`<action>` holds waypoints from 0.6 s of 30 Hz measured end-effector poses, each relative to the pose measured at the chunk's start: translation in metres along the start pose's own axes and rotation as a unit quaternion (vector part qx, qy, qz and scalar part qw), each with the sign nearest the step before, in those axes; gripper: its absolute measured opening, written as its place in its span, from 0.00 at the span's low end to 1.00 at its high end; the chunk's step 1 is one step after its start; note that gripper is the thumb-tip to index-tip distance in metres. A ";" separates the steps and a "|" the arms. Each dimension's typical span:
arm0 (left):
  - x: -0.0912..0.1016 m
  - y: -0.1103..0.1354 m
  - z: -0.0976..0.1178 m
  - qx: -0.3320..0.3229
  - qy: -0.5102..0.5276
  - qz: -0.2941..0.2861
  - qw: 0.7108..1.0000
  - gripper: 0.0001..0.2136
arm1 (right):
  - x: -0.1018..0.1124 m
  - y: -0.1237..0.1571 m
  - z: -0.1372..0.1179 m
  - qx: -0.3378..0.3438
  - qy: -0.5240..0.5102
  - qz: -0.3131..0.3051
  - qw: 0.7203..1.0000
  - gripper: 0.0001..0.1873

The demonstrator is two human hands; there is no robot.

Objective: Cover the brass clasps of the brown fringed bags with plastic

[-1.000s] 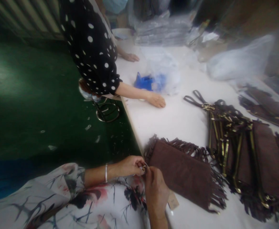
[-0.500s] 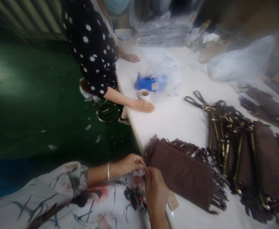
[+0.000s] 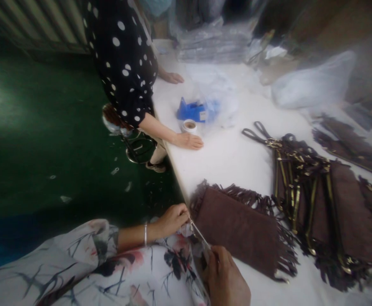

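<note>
A thin pale string (image 3: 200, 233) runs taut between my two hands over my lap. My left hand (image 3: 172, 220), with a bracelet at the wrist, pinches its upper end at the table's edge. Lower and to the right, my right hand (image 3: 226, 274) is closed on the other end, its fingertips partly hidden. Below the left fingers hangs a small, blurred whitish bit of clear material (image 3: 186, 229). Just beyond my hands a brown fringed pouch (image 3: 237, 227) lies flat on the white table (image 3: 221, 159).
More brown fringed pouches with gold zippers (image 3: 313, 204) are heaped at the right. A co-worker's hand (image 3: 188, 141) rests on the table beside a tape roll (image 3: 189, 126) and a blue tape dispenser (image 3: 190, 111). Clear plastic bags (image 3: 313, 80) lie farther back.
My right hand has moved down and right, away from my left hand, drawing the string out between them. The tan tag beside my right hand is no longer visible.
</note>
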State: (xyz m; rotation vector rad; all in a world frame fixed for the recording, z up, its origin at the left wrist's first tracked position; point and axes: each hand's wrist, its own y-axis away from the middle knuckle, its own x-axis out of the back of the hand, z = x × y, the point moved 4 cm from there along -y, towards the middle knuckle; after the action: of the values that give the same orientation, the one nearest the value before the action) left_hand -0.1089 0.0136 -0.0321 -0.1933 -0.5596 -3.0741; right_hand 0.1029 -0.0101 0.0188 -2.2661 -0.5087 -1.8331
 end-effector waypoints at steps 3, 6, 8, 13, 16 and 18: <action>-0.007 -0.001 -0.010 0.040 0.056 0.004 0.998 0.08 | 0.012 0.000 0.001 0.066 0.025 0.045 0.996 0.15; -0.009 0.001 -0.018 0.115 0.183 0.029 0.976 0.09 | 0.026 -0.015 -0.014 0.084 0.059 0.112 0.988 0.14; -0.007 0.003 -0.018 0.138 0.263 0.047 0.954 0.11 | 0.027 -0.030 -0.027 0.087 0.065 0.111 0.988 0.12; 0.006 0.005 -0.007 0.103 0.340 0.080 0.931 0.14 | 0.015 -0.060 -0.041 0.079 0.050 0.090 0.991 0.10; 0.011 0.002 0.004 0.067 0.315 0.080 0.943 0.13 | 0.014 -0.065 -0.042 0.074 0.010 0.105 0.992 0.13; 0.012 0.000 0.012 0.035 0.287 0.078 0.954 0.12 | 0.014 -0.066 -0.046 0.078 -0.042 0.093 0.992 0.15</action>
State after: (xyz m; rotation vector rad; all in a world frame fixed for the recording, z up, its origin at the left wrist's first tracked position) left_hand -0.1192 0.0182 -0.0192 0.6049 -0.5759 -2.7467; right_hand 0.0386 0.0365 0.0382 -2.2105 -0.4218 -1.5599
